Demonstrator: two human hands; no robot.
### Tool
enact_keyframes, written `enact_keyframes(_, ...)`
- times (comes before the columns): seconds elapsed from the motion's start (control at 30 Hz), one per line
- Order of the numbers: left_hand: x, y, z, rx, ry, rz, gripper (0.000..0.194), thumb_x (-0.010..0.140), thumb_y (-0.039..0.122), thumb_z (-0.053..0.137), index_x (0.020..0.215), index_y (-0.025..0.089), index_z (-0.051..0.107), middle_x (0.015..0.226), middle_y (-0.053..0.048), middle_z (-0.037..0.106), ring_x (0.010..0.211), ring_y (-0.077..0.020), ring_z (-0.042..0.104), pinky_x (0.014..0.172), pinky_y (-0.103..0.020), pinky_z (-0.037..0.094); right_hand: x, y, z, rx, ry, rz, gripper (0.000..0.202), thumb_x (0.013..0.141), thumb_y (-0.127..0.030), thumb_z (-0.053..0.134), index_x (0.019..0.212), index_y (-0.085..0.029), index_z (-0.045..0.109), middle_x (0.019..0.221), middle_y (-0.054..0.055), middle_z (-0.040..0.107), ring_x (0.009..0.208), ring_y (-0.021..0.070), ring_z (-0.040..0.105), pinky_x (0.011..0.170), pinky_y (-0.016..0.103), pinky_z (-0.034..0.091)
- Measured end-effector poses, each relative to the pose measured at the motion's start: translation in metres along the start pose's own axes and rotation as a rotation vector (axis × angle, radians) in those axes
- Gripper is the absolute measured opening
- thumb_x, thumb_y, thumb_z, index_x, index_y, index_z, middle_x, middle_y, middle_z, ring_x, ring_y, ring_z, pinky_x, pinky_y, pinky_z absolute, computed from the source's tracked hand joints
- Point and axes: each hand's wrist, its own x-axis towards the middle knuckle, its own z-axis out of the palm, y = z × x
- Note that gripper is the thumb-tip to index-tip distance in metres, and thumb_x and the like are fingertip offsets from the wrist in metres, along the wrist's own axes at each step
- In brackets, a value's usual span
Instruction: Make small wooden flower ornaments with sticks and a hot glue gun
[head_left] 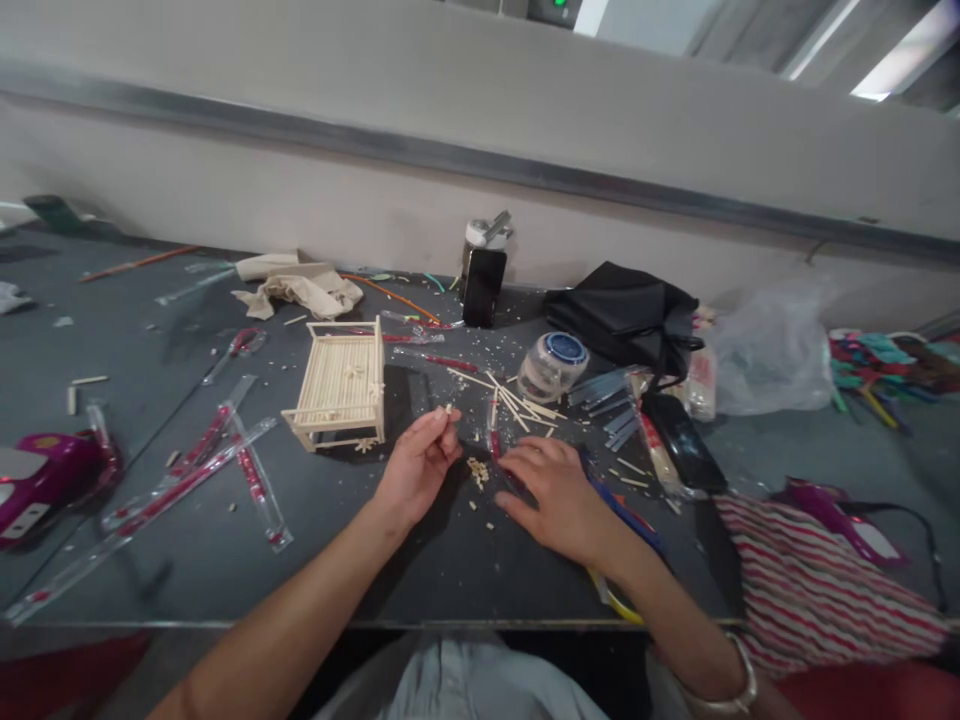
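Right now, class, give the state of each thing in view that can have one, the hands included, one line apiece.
Left hand: closed, pinching a small pale piece
Right hand: open, fingers spread low over the table
Slatted wooden model: standing on its legs
Clear jar: blue lid on
Nearer phone: lying down, screen dark
Farther phone: propped up, screen dark
Beige cloth: crumpled

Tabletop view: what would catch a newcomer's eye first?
Probably the little stick-built bed, pale against the dark table, just beyond and left of the left hand, which pinches a tiny piece. Next, perhaps, the striped cloth at the near right edge, and the blue-lidded jar beyond the right hand.
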Motion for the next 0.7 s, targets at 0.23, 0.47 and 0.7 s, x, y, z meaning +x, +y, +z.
enact_keyframes(0.23, -0.001, 0.0, 0.001, -0.004, -0.015, -0.019, 0.022, 0.073, 0.03, 0.079, 0.083, 0.011, 0.073, 0.056, 0.004, 0.051, 0.054, -0.0063, 0.046, 0.058, -0.02, 0.042, -0.031, 0.006, -0.042, 0.276, 0.192, 0.037, 0.03, 0.091, -0.033, 0.059, 0.119, -0.023, 0.063, 0.125, 0.009, 0.063, 0.12, 0.0229, 0.055, 0.103, 0.041, 0.043)
enact_keyframes(0.47, -0.001, -0.002, 0.001, 0.006, -0.046, -0.028, 0.02, 0.073, 0.029, 0.078, 0.082, 0.012, 0.072, 0.056, 0.004, 0.051, 0.054, -0.0059, 0.046, 0.056, -0.019, 0.041, 0.0, 0.006, -0.001, 0.062, -0.01, -0.033, 0.014, 0.08, -0.023, 0.069, 0.093, -0.023, 0.074, 0.111, 0.008, 0.071, 0.118, 0.0302, 0.054, 0.103, 0.054, 0.035)
enact_keyframes(0.7, -0.003, -0.001, -0.002, -0.005, -0.037, -0.033, 0.021, 0.074, 0.03, 0.078, 0.083, 0.012, 0.072, 0.056, 0.004, 0.052, 0.055, -0.0066, 0.048, 0.059, -0.02, 0.044, -0.009, -0.009, -0.035, 0.164, 0.135, 0.021, 0.019, 0.089, -0.022, 0.057, 0.104, -0.02, 0.069, 0.112, 0.008, 0.07, 0.11, 0.0227, 0.062, 0.098, 0.043, 0.047)
